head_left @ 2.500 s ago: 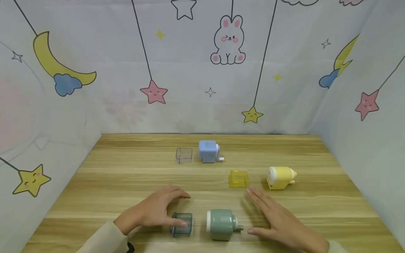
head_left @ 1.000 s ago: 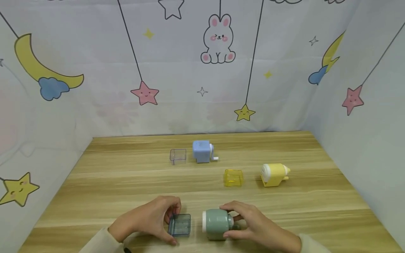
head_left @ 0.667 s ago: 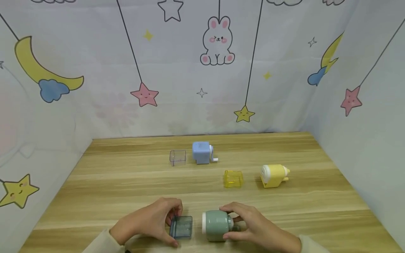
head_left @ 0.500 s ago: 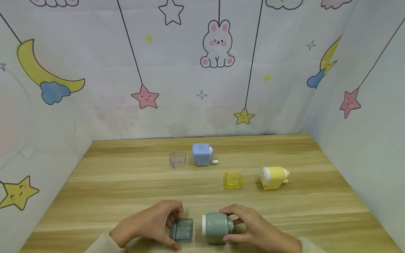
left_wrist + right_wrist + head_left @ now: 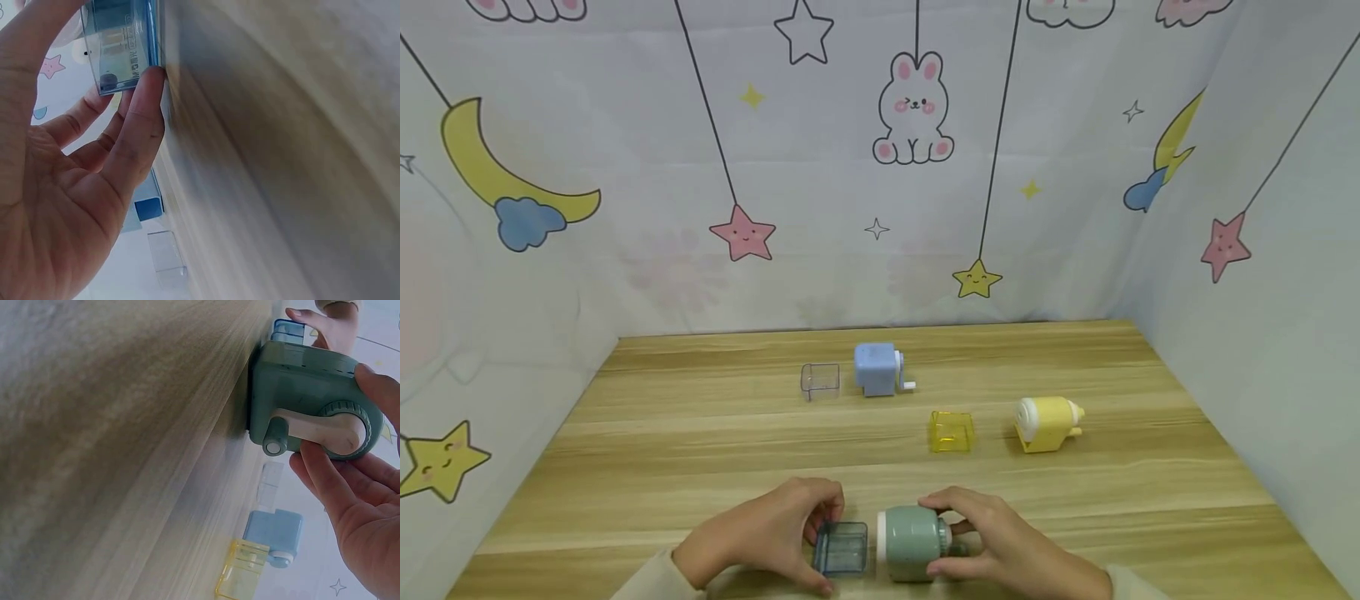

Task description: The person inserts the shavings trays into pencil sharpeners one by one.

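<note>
My left hand (image 5: 778,529) holds a clear grey-blue shavings drawer (image 5: 844,550) between thumb and fingers, low at the table's front. In the left wrist view the thumb presses the near corner of the drawer (image 5: 119,47). Just right of it lies a green crank pencil sharpener (image 5: 913,542), its white end facing the drawer across a narrow gap. My right hand (image 5: 1000,537) grips the sharpener's crank end, thumb on the near side and fingers on the far side. In the right wrist view the pale crank arm of the sharpener (image 5: 306,381) shows between thumb and fingers.
Farther back stands a blue crank sharpener (image 5: 876,369) with a clear drawer (image 5: 821,379) to its left. A yellow sharpener (image 5: 1048,423) is at the right, with a transparent yellow drawer (image 5: 952,432) left of it. Printed cloth walls (image 5: 820,183) enclose the wooden table (image 5: 700,433).
Both hands have come in from hovering: the right now grips the green sharpener, the left holds the grey-blue drawer. The drawer has slid right, narrowing the gap. The head view has shifted slightly.
</note>
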`<state>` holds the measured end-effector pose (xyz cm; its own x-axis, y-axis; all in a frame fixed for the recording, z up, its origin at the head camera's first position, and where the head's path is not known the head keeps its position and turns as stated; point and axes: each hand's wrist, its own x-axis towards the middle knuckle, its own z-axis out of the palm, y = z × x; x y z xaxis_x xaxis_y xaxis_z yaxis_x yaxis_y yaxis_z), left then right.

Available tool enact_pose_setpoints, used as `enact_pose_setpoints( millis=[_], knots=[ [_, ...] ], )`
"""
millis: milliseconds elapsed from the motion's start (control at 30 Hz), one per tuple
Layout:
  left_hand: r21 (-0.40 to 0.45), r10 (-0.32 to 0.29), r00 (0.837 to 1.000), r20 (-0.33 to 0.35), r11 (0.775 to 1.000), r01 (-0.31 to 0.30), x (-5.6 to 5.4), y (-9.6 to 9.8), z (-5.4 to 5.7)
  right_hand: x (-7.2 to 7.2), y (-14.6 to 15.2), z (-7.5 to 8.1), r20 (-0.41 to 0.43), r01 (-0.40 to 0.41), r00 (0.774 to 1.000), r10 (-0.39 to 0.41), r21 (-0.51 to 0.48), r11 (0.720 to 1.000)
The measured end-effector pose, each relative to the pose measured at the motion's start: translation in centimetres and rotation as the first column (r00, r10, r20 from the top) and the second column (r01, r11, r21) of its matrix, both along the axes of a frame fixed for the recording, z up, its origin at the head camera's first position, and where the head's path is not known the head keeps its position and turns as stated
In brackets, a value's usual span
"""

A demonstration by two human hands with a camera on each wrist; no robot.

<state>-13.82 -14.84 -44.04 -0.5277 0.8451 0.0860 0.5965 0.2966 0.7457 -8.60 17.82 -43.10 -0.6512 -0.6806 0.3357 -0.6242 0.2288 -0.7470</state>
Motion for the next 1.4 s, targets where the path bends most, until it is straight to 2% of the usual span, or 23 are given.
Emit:
enact_pose_setpoints(
  millis=[433, 700, 900, 1167, 1400],
  knots=[
    [-0.013, -0.008, 1.0, -0.015, 1.0, 0.008, -0.1, 0.9, -0.2, 0.0, 0.0, 0.0, -0.013, -0.021, 1.0, 0.021, -0.027, 0.999],
    [-0.006, -0.005, 1.0, -0.023, 1.0, 0.005, 0.0, 1.1, -0.1, 0.1, 0.1, 0.1, 0.049, -0.007, 0.999, 0.008, -0.013, 1.0],
    [-0.002, -0.007, 0.999, -0.048, 1.0, 0.007, 0.1, 1.3, -0.1, 0.1, 0.1, 0.0, 0.012, -0.014, 1.0, 0.014, -0.019, 1.0],
    [-0.01, -0.007, 0.996, -0.089, 1.0, 0.006, 0.1, 1.6, 0.0, -0.1, 0.0, -0.1, 0.008, -0.008, 1.0, 0.008, -0.023, 1.0],
    [-0.02, 0.007, 0.997, -0.077, 1.0, -0.009, 0.1, 1.8, 0.1, -0.1, 0.0, -0.1, 0.026, -0.002, 1.0, 0.002, -0.02, 1.0]
  ],
)
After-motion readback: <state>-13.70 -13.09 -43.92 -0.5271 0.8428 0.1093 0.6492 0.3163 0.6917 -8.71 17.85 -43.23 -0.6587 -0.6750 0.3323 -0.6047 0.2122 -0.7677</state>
